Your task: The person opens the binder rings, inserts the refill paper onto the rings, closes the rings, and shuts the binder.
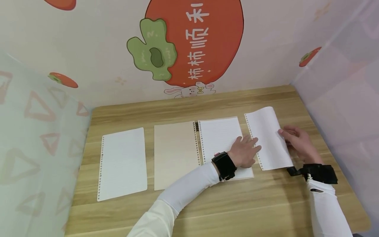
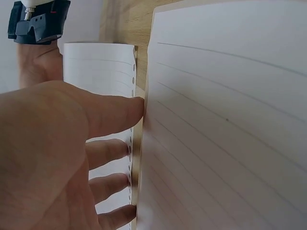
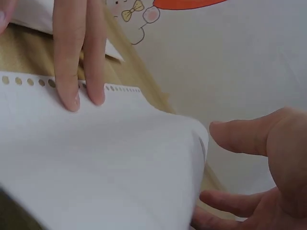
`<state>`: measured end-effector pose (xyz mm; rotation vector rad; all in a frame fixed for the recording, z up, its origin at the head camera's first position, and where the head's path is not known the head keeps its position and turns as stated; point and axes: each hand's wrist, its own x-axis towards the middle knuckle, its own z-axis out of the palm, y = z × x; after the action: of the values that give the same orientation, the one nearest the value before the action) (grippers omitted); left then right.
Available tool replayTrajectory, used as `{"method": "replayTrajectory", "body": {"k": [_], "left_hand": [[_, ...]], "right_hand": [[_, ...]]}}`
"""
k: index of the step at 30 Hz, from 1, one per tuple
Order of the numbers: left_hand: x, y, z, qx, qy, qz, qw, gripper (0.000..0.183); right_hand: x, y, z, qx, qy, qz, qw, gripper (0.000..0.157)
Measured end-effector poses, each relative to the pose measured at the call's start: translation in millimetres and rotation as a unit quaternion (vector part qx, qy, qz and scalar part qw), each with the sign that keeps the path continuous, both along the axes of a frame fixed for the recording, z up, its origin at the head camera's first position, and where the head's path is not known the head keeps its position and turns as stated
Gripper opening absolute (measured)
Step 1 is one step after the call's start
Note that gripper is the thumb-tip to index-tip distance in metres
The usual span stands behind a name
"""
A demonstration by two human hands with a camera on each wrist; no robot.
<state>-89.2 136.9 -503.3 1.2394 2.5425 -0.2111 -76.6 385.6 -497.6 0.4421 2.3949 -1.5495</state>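
A loose white sheet with punched holes (image 1: 267, 140) lies on the right, its right side bent up into a rounded curve. My left hand (image 1: 243, 152) spans the gap between an open spiral notebook (image 1: 217, 135) and this sheet. Its straight fingers press on the hole-punched edge, while the thumb lies by the notebook's right edge. My right hand (image 1: 300, 143) is at the bent side, thumb tip against the curve. In the right wrist view, the right thumb (image 3: 244, 136) and fingers (image 3: 235, 203) stand apart beside the sheet; part of the fingers is hidden.
Another hole-punched white sheet (image 1: 122, 164) lies flat at the left. The notebook's beige left page (image 1: 176, 151) sits between that sheet and the lined right page. Everything lies on a wood-grain table (image 1: 251, 210). A printed wall covering (image 1: 97, 49) rises behind and at both sides.
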Motion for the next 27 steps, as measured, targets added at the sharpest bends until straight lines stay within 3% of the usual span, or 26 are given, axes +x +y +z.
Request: {"method": "replayTrajectory", "body": {"k": [5,15,24,27], "left_hand": [[0.3,0.3,0.6,-0.002,-0.002,-0.002,1.0,0.063],[-1.1,0.3,0.4,-0.001,-0.002,0.001,1.0,0.063],[-1.8,0.3,0.2,-0.002,-0.004,-0.001,1.0,0.063],[-2.4,0.4,-0.5,-0.001,-0.006,-0.001,1.0,0.063]], "right_hand": [[-4.0,5.1,1.8,-0.049,-0.05,0.05,0.996,0.076],[-4.1,-1.0,10.9,-0.039,-0.134,0.112,0.984,0.089],[-1.9,-0.1,7.3,0.008,-0.112,0.077,0.991,0.098],[-2.8,3.8,6.5,0.014,-0.105,0.045,0.993,0.102]]}}
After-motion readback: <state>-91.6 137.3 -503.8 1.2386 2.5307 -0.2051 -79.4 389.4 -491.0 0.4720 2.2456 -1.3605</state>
